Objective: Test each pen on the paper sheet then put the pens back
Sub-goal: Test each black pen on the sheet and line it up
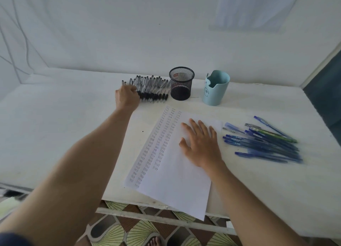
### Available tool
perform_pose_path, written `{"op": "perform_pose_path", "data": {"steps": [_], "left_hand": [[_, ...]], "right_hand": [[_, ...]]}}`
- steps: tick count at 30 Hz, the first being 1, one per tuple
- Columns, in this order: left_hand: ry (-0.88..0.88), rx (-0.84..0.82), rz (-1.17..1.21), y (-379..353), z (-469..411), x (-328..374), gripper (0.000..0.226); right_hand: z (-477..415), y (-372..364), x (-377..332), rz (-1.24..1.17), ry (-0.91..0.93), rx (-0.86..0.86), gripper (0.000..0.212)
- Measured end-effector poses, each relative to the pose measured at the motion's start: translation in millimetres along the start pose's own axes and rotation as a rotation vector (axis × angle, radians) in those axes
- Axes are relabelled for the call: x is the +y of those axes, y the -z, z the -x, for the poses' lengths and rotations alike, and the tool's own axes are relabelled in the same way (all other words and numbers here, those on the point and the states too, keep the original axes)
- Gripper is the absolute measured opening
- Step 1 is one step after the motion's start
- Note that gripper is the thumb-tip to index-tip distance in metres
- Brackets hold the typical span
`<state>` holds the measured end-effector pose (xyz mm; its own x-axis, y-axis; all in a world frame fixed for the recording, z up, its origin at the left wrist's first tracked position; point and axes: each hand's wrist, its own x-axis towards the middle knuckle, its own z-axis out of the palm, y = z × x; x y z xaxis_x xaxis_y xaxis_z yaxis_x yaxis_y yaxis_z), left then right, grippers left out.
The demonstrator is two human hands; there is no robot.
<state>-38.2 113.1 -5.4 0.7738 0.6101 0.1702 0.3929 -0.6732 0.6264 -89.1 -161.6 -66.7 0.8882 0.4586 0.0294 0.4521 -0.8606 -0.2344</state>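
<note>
Roughly front-centre on the tabletop lay the paper sheet, one corner overhanging the front edge. Cols of test marks were seen down its left part, and the rest was blank. Blue pens were heaped loose by the right edge. Black pens were ranked along the back edge, just left of a mesh holder and a pale blue cup.

The right hand was laid flat on the sheet, fingers spread. The left hand was set on the left end of the black row w/ fingers curled under. Whether a pen was pinched couldn't be told.

Step judged: one black pen to be picked. It'd best be lifted singly from the row's end so neighbours weren't rolled, w/ the sheet pinned flat for the next blank col.
</note>
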Motion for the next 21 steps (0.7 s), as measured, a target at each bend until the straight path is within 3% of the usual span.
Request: {"op": "perform_pose_path", "data": {"steps": [5, 12, 14, 18, 21], "left_hand": [[-0.075, 0.031, 0.074, 16.0, 27.8, 2.3, 0.032], [-0.201, -0.130, 0.036, 47.7, 110.2, -20.5, 0.021], [-0.125, -0.083, 0.004, 58.0, 129.4, -37.9, 0.019], [0.190, 0.130, -0.124, 81.0, 152.1, -78.1, 0.016], [0.351, 0.197, -0.168, 96.3, 165.3, -104.2, 0.025]], "right_hand": [[-0.5, 1.3, -1.0, 0.013, -0.006, -0.021, 0.084], [0.3, 2.4, -1.8, 0.016, -0.005, -0.033, 0.084], [0.0, 2.6, -1.6, 0.011, -0.004, -0.029, 0.080], [-1.3, 2.8, -0.5, 0.028, -0.004, -0.040, 0.066], [-1.4, 2.4, 0.5, 0.038, -0.003, -0.050, 0.063]]}}
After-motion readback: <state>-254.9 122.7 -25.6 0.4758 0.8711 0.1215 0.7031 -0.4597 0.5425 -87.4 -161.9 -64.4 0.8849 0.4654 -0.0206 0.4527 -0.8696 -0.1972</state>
